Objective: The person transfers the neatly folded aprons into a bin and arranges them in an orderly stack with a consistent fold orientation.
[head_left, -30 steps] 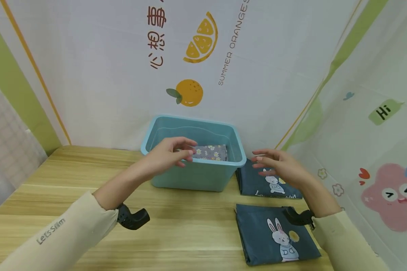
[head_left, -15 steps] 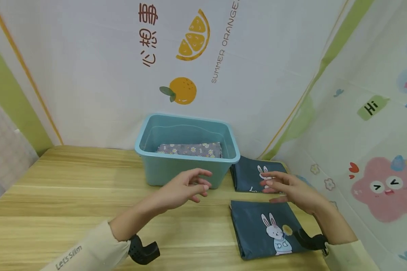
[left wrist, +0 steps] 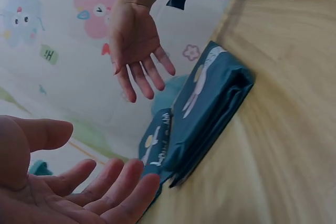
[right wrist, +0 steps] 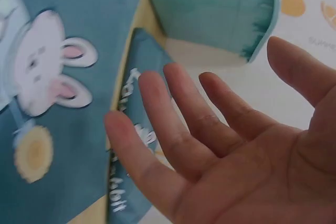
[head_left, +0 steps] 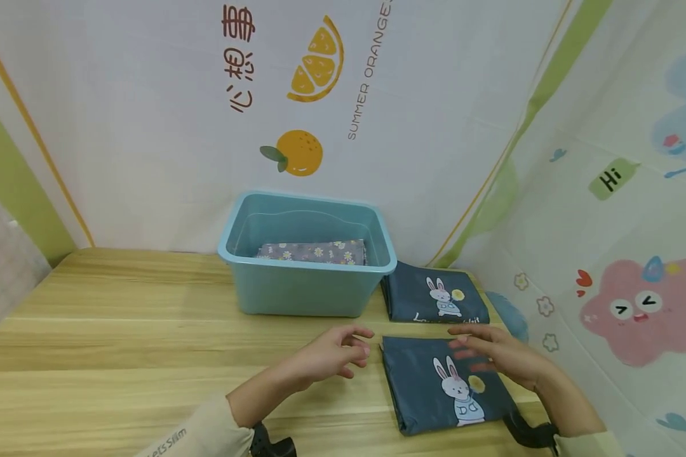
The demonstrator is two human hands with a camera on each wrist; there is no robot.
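Note:
My left hand [head_left: 331, 357] hovers over the table to the left of a folded dark teal cloth item [head_left: 417, 387] printed with a white rabbit. Its fingers are relaxed and hold nothing. Over the right side of that item hangs my right hand [head_left: 505, 355], fingers loosely spread, palm bare in the right wrist view. A second folded rabbit-print item [head_left: 411, 292] lies farther back, partly behind the blue plastic bin [head_left: 297, 289]. Inside the bin rests a folded grey cloth with daisies [head_left: 320, 252]. In the left wrist view the nearer folded item [left wrist: 210, 103] shows its thick layered edge.
The wooden table [head_left: 120, 336] runs up to a white curtain [head_left: 166, 158] with orange prints at the back. Another printed curtain [head_left: 549, 254] borders the right side, close to my right hand.
Both hands have drawn back from near the bin toward the nearer folded item, the left one also moving right. The view has shifted slightly to the right; the bin and cloths stay put.

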